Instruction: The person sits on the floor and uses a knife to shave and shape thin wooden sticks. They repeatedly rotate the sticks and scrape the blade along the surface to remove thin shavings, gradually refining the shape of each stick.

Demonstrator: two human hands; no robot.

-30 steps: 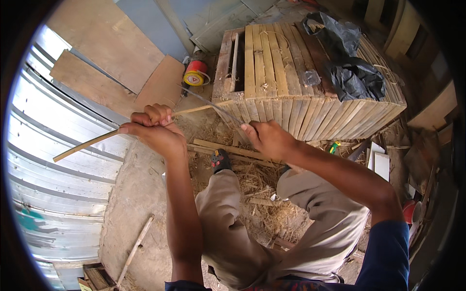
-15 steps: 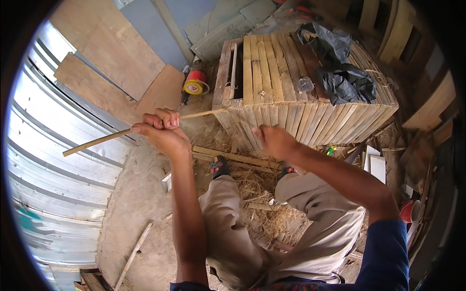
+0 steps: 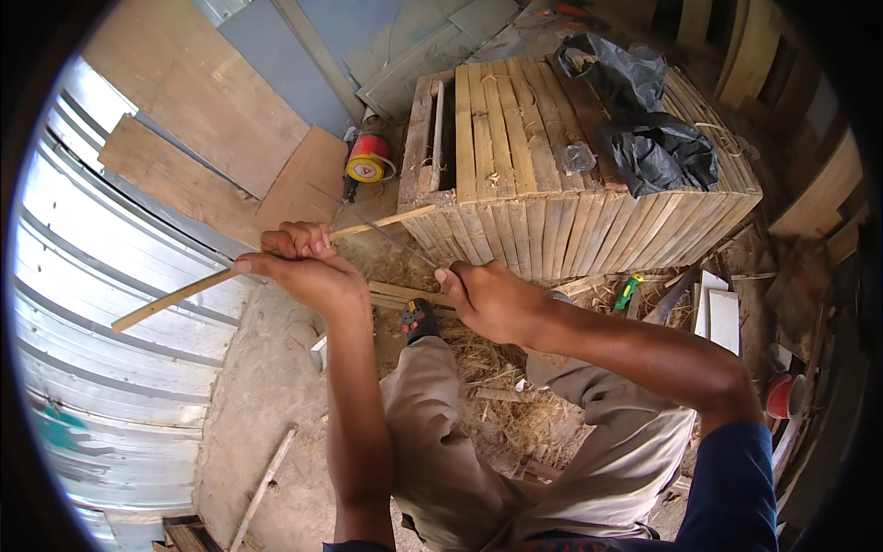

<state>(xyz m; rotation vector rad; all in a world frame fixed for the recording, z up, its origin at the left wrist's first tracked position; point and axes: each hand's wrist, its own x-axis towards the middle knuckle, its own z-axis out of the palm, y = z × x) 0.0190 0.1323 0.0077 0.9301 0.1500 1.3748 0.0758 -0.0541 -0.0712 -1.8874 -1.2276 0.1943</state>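
My left hand [image 3: 308,267] is closed round a long, thin wooden strip [image 3: 175,299]. One end of the strip sticks out to the left, and its far end meets the front upper edge of a slatted wooden bench [image 3: 501,138]. In front of the bench, my right hand [image 3: 492,299] is closed round the handle of a knife [image 3: 397,241], which the fingers hide. Its thin grey blade, slightly blurred, points up and left and crosses the strip just beyond my left hand.
Black plastic bags [image 3: 658,152] lie on the bench. A red and yellow canister [image 3: 368,158] stands beyond my left hand. Shavings [image 3: 497,414] litter the floor between my legs. A green-handled tool [image 3: 628,292] lies right of them. Corrugated metal [image 3: 120,368] walls the left side.
My right hand has moved left and a little down toward the strip, and the knife blade now shows across it. My left hand keeps its hold, shifted slightly left.
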